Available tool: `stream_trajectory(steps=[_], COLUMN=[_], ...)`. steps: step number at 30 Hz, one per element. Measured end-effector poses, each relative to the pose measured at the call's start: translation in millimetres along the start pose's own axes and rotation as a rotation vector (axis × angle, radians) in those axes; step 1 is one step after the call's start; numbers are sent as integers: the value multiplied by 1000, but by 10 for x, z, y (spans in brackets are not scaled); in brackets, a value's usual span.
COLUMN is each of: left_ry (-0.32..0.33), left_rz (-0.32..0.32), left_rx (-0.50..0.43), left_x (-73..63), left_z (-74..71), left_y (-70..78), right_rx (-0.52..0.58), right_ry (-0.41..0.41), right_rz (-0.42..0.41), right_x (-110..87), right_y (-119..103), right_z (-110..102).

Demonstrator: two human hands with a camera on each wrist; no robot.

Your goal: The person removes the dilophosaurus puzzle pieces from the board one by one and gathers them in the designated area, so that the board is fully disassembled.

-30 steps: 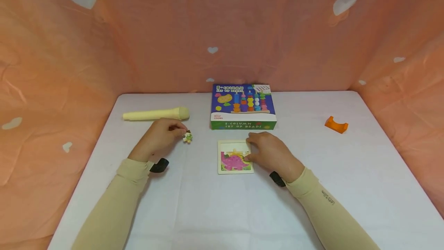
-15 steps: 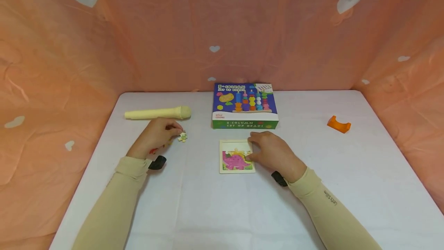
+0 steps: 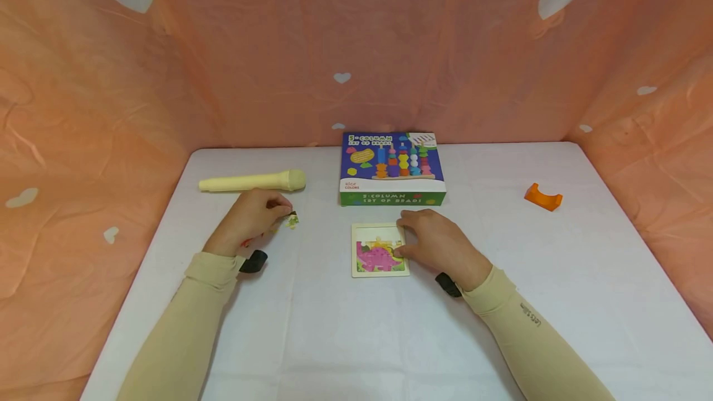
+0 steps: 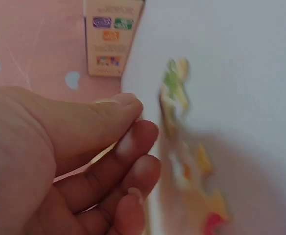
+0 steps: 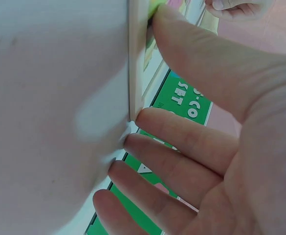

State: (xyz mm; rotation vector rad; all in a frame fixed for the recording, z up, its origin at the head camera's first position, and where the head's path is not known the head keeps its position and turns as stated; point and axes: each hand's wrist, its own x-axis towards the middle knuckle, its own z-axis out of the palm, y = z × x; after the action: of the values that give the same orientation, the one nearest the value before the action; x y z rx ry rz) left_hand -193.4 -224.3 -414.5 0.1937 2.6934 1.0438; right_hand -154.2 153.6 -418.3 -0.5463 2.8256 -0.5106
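Observation:
A square jigsaw tray (image 3: 380,274) lies at the table's middle, with a pink dinosaur picture filling its lower part and bare backing along its top. My right hand (image 3: 442,246) grips the tray's right side. In the right wrist view its thumb (image 5: 182,34) presses on the picture while the index fingertip meets the frame's edge; the other fingers extend beside it. Left of the tray, my left hand (image 3: 253,220) pinches a small green-and-white puzzle piece (image 3: 293,221) at its fingertips. More loose pieces (image 4: 201,191) lie on the table below those curled fingers, partly hidden by the hand in the head view.
Behind the tray stands a bead-set box (image 3: 392,169). A pale yellow toy microphone (image 3: 250,182) lies just beyond my left hand. Farther right is an orange arch-shaped block (image 3: 543,197). Orange curtain (image 3: 267,48) encloses the white table (image 3: 345,339) at the back and sides.
My left hand has shifted slightly left along with the puzzle piece, which now appears more tilted. Red loose pieces have come into sight under that hand. My right hand keeps its grip on the tray.

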Motion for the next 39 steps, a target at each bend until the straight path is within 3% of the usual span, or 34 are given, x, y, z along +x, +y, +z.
stream_trajectory(steps=[5,9,12,16,20,24,39], left_ry=[-6,-91,-146,-167,-206,-206,-223], left_rz=[56,97,198,309,329,330,243], left_rx=[64,99,156,185,195,232,210], left_x=[-82,-146,-130,-47,6,11,44], left_z=[99,331,526,731,848,881,956], left_y=[270,563,745,896,966,999,956], right_rx=[19,39,29,19,23,-1,5], right_ry=[-18,-67,-75,-55,-61,-46,-38], right_rz=[-19,-55,-116,-174,-190,-204,-211], right_x=[-3,-8,-12,-32,-54,-58,-56], right_y=[-36,-103,-138,-150,-144,-127,-121], right_z=[-1,16,39,58,64,62,47])
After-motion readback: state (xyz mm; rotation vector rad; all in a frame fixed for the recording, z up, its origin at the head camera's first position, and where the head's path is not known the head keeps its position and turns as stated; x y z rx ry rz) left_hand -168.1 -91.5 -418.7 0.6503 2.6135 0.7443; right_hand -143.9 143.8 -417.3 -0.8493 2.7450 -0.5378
